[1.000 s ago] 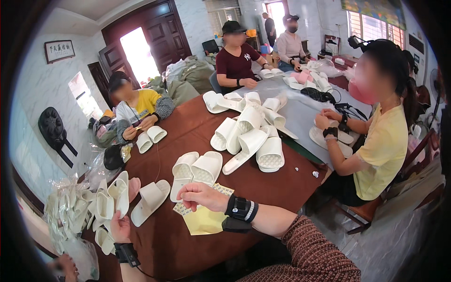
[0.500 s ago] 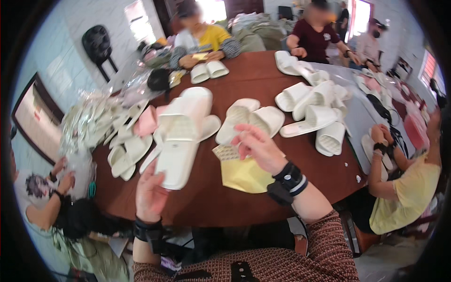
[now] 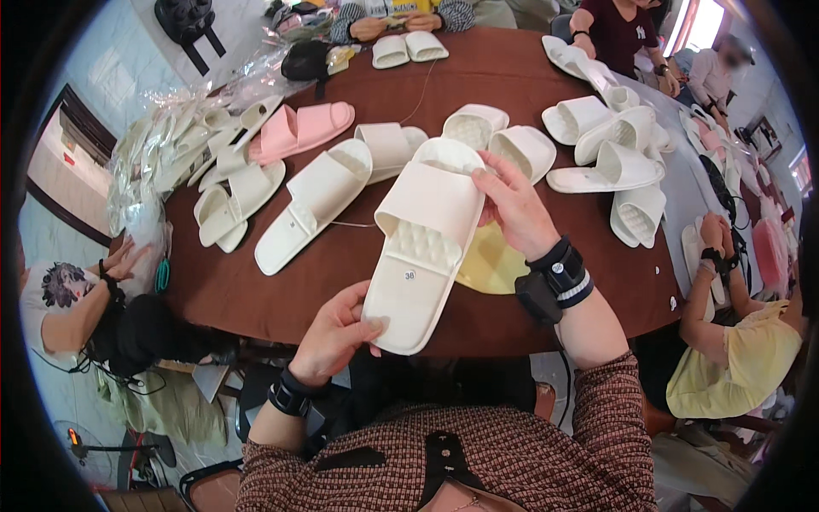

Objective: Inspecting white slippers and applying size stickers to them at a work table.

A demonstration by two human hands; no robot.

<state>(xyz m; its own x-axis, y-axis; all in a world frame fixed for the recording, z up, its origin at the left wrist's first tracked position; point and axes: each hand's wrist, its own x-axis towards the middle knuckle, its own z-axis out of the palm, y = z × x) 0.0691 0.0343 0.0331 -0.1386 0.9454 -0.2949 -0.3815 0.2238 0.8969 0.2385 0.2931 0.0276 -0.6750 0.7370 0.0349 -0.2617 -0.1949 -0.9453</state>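
The left hand (image 3: 334, 334) gripped the heel of a white slipper (image 3: 424, 246); the right hand (image 3: 517, 210) held its strap end, above the brown counter (image 3: 478, 81). Beyond the grips lay more white slippers (image 3: 314, 201) and a pink pair (image 3: 300, 130).

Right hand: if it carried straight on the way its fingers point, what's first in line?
The right hand points up-left across the strap of the held white foam slide slipper. Past that, probably the white slipper lying on the brown round table; depth is unclear.

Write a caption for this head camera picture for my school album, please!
Both hands, left hand and right hand, hold up a white slipper over a brown table.
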